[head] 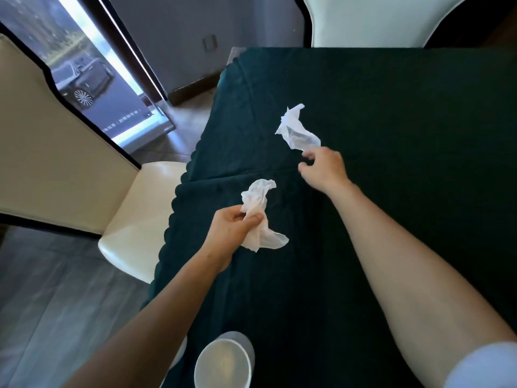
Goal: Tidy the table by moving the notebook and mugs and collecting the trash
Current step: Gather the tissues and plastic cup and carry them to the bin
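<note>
My left hand (233, 228) grips a crumpled white tissue (258, 197) just above the dark green tablecloth (391, 135), near the table's left edge. A second crumpled tissue (296, 130) lies on the cloth farther out, toward the middle. My right hand (323, 168) is at this tissue's near end, index fingertip touching or almost touching it, thumb and finger apart with nothing between them. A white mug (223, 365) stands at the table's near edge, seen from above, between my forearms. No notebook is in view.
A cream chair (140, 219) stands tucked against the table's left side, and another chair (377, 21) at the far end. A lit screen (92, 79) showing a car leans against the wall at the left. Grey wooden floor (56, 303) lies below.
</note>
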Demonstrator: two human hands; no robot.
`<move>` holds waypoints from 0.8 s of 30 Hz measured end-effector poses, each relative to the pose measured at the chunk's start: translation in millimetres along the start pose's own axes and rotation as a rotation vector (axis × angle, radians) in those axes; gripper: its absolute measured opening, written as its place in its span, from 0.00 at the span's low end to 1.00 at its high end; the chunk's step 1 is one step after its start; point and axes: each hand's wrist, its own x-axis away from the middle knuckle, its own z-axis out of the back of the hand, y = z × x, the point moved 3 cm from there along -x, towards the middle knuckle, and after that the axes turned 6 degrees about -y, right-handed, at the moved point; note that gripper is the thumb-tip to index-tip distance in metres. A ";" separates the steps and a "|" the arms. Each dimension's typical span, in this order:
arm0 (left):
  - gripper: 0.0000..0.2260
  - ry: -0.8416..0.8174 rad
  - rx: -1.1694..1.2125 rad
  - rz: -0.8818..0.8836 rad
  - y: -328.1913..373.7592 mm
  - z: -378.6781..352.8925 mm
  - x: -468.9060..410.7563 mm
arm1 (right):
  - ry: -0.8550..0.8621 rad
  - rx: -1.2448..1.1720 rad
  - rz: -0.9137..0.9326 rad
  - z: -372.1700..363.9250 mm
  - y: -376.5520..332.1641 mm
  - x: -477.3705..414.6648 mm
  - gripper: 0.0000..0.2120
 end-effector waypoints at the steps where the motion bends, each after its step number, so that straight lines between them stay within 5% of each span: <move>1: 0.08 -0.007 0.006 0.001 -0.6 -0.8 -1.5 | 0.017 0.073 0.013 2.4 1.4 -7.0 0.19; 8: 0.08 -0.057 0.133 0.112 -4.5 0.2 0.1 | -0.223 0.320 -0.106 3.7 3.3 -32.5 0.26; 12: 0.09 -0.071 0.086 0.111 -2.2 15.1 8.1 | -0.056 0.236 -0.012 0.5 -5.1 -16.2 0.13; 14: 0.09 -0.036 0.088 0.104 -1.1 24.7 14.9 | 0.005 0.128 -0.012 -0.1 -2.0 -1.8 0.14; 19: 0.08 0.010 0.151 0.116 -2.7 41.7 38.6 | -0.087 0.166 -0.028 0.4 8.9 13.3 0.12; 21: 0.07 0.012 0.132 0.118 -6.0 45.1 42.4 | -0.136 0.206 -0.063 -1.1 10.3 4.5 0.24; 24: 0.07 0.005 0.111 0.103 -6.9 47.2 44.2 | -0.208 0.265 -0.096 -7.5 6.0 -10.0 0.27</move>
